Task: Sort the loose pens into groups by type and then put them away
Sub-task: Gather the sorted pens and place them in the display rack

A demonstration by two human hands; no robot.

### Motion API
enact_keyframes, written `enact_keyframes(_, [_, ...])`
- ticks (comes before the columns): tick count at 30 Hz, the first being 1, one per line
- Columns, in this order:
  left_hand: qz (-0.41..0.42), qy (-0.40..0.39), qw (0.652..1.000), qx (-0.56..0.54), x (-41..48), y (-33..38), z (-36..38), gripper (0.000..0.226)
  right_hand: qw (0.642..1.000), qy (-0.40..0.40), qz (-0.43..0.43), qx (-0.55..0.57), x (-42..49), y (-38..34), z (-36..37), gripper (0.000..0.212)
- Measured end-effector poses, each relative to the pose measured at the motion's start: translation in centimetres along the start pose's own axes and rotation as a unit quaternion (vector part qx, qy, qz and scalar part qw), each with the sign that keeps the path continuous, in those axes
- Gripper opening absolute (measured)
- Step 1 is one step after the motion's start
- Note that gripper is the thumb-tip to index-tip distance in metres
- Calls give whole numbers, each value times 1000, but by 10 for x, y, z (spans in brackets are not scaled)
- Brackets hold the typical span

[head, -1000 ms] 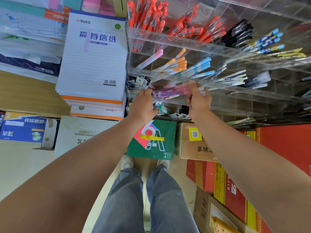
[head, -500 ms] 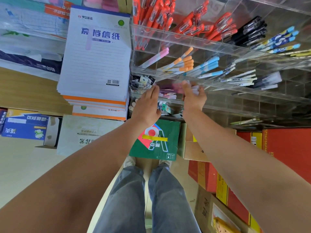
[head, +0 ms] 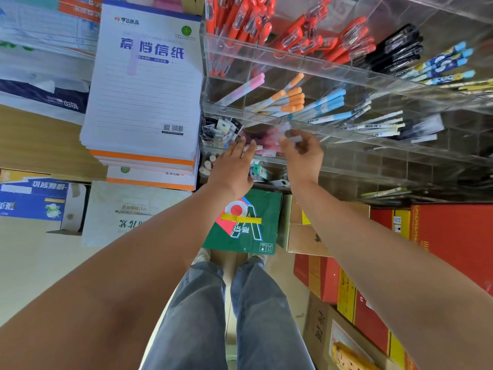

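Evidently seating them, the flat, open left hand (head: 231,166) steadies the pink and purple plastic pens (head: 265,138) in the clear acrylic rack (head: 344,136) between both hands, while the right hand (head: 304,156) pinches their ends.

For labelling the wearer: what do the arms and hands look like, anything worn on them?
The left hand and right hand wear no gloves, watch or bracelet. The left forearm and right forearm are bare, no sleeves in view.
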State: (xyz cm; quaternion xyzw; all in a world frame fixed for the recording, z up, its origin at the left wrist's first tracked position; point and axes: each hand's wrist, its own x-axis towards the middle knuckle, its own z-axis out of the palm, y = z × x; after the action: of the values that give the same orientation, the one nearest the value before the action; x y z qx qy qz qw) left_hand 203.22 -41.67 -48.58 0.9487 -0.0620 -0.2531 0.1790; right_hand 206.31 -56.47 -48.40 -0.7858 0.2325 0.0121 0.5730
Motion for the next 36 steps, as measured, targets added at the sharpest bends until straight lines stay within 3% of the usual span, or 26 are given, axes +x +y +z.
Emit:
enact_keyframes(3, [0,10,999,-36,-1,3,2,87,997,-25,-36,-66,0,0,11,23])
enact_keyframes(8, [4,12,998,-60,-3,1,2,82,997,-35,-35,-63,0,2,14,42])
enact_keyframes(14, [19,29,999,-42,-2,1,6,85,968,-112,-175,-141,-16,19,-8,64])
enact_keyframes(17, [22,25,999,-38,-1,2,5,86,945,-144,-223,-190,-18,20,-1,61])
enact_keyframes(21, [26,35,998,-52,-1,1,4,88,947,-117,-212,-211,-15,16,2,60])
enact_keyframes(26, [53,60,995,-63,0,0,5,92,913,-140,-287,-255,-14,18,-8,59])
enact_keyframes(31, [43,33,997,-49,2,-5,4,86,904,-156,-258,-303,-7,22,-1,49])
enact_keyframes(36, [75,174,981,43,-6,-11,2,79,909,-131,-275,-284,-11,22,-7,53])
